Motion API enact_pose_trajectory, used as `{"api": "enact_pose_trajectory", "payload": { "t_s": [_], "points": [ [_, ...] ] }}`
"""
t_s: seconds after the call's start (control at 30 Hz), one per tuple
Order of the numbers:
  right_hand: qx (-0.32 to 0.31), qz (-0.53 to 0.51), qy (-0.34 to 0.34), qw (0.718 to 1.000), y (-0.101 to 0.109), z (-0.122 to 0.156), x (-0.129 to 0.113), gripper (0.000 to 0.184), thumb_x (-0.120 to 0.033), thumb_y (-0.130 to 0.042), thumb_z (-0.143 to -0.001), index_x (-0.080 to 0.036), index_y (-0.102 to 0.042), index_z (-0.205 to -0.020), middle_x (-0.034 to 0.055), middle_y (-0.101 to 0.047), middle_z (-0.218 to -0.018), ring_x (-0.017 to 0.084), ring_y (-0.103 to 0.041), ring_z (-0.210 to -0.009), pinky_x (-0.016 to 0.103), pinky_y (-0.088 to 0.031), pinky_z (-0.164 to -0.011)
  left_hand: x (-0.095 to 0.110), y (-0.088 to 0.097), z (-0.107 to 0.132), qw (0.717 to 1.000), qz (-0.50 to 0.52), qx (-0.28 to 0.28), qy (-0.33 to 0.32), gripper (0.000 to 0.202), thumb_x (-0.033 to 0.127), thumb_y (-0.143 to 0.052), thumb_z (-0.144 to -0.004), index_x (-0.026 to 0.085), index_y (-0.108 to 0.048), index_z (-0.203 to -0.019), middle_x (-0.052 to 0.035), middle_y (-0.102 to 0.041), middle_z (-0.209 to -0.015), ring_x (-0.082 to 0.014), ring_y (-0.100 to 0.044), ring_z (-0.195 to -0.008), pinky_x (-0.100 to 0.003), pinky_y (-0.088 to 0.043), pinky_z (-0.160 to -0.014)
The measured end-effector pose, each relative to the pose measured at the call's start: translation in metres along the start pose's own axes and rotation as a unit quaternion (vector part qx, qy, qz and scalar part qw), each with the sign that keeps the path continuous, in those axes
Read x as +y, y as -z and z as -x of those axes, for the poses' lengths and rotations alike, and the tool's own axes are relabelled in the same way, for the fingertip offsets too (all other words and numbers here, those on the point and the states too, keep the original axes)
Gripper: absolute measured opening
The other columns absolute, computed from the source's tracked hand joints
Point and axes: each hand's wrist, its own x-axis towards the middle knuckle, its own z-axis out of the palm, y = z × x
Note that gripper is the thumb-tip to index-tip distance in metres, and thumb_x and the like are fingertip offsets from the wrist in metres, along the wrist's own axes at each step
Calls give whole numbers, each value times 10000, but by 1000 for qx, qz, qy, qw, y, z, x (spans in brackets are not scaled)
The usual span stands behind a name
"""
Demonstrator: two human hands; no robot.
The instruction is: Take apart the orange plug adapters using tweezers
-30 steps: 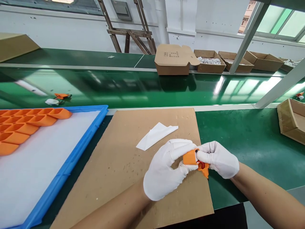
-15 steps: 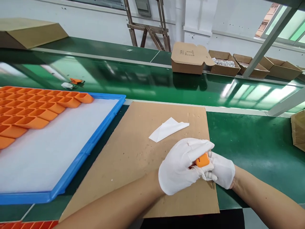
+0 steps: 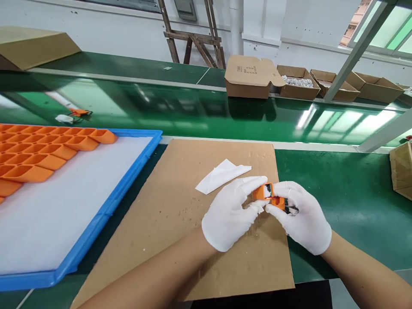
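Observation:
Both my hands wear white gloves and meet over the right part of a brown cardboard sheet (image 3: 180,206). My left hand (image 3: 230,214) pinches a small orange plastic part (image 3: 268,196) between thumb and fingers. My right hand (image 3: 301,216) grips the same part from the right side, fingers curled on it. Something dark shows inside the part and pokes out beside my right fingers. A folded white cloth (image 3: 222,175) lies on the cardboard just beyond my left hand.
A blue tray (image 3: 106,210) with a white liner holds rows of orange parts (image 3: 45,150) at left. A shiny green conveyor belt (image 3: 193,111) runs behind, carrying an orange and white piece (image 3: 72,115). Cardboard boxes (image 3: 251,79) stand beyond it; another box (image 3: 402,169) is at right.
My hands have drawn slightly apart and turned the orange part, so its open side with the dark inner piece now shows. My view swung left, then slightly back right.

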Motion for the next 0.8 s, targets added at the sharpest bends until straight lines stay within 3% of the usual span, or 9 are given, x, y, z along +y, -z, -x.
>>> {"api": "enact_pose_trajectory", "payload": {
  "t_s": [0.1, 0.2, 0.3, 0.4, 0.47, 0.57, 0.63, 0.73, 0.8],
  "points": [
    [-6, 16, 55, 998, 1, 2, 2, 226, -165, -670, -886, -281, -678, -1079, 21, -728, -1064, 169, -668, -980, 306, -553, -803, 3, 2, 0, 994, 56, -64, 73, 494, -9, -643, -770, 260, -691, -1181, -5, -768, -1121, -186, -741, -990, -330, -650, -856],
    [14, -2, -17, 1000, 3, 0, 1, 222, -275, -743, -857, -275, -665, -1065, 19, -718, -1026, 166, -655, -868, 308, -559, -761, 8, 4, 1, 987, 98, -71, 110, 534, -25, -639, -740, 290, -704, -1166, 24, -770, -1129, -179, -739, -1021, -309, -649, -878],
    [12, -27, -112, 993, 7, -5, 4, 561, -429, -787, -802, -254, -572, -1289, 49, -679, -1076, 130, -538, -640, 305, -533, -596, 10, 6, 1, 993, 88, -33, 78, 529, -17, -645, -757, 302, -699, -1176, 23, -766, -1163, -186, -736, -1042, -323, -646, -895],
    [23, -30, -124, 992, 14, -7, 5, 542, -449, -604, -942, -255, -471, -1430, 69, -628, -1137, 111, -456, -597, 317, -527, -603, 8, 6, 0, 999, 31, 36, 21, 472, 14, -665, -798, 298, -690, -1174, 5, -761, -1176, -220, -701, -1124, -419, -596, -1001],
    [41, -8, -86, 995, 18, -7, 3, 405, -359, -465, -1023, -295, -495, -1421, 64, -614, -1141, 130, -514, -693, 333, -542, -708, 5, 5, -2, 997, -4, 70, -14, 444, 8, -643, -816, 281, -683, -1164, -4, -775, -1099, -231, -692, -1126, -465, -558, -1042],
    [30, 49, 22, 998, 20, -5, -3, 398, -244, -415, -1041, -351, -528, -1407, 47, -600, -1038, 157, -579, -844, 334, -544, -796, 2, 4, -5, 995, -35, 74, -63, 504, -61, -546, -799, 253, -653, -1179, -19, -772, -1057, -216, -700, -1082, -440, -571, -1003],
    [-2, 109, 79, 991, 18, -3, -6, 494, -222, -434, -1027, -347, -423, -1505, 52, -574, -994, 175, -592, -890, 331, -556, -794, 1, 5, -6, 993, -55, 71, -81, 545, -83, -498, -783, 244, -635, -1197, -37, -757, -1116, -216, -694, -1096, -427, -578, -981],
    [-34, 199, 103, 974, 14, 0, -5, 685, -162, -414, -993, -270, -161, -1620, 74, -564, -993, 189, -590, -866, 329, -564, -744, 2, 5, -7, 991, -68, 74, -91, 532, -72, -486, -805, 250, -628, -1205, -38, -757, -1087, -214, -705, -1058, -420, -595, -943],
    [-46, 247, 117, 961, 12, 4, -1, 732, -78, -386, -947, -253, -161, -1621, 49, -574, -905, 172, -559, -745, 299, -528, -649, 2, 5, -8, 990, -73, 75, -97, 541, -72, -484, -807, 257, -629, -1212, -41, -756, -1081, -219, -709, -1038, -426, -602, -929]
  ]
}}
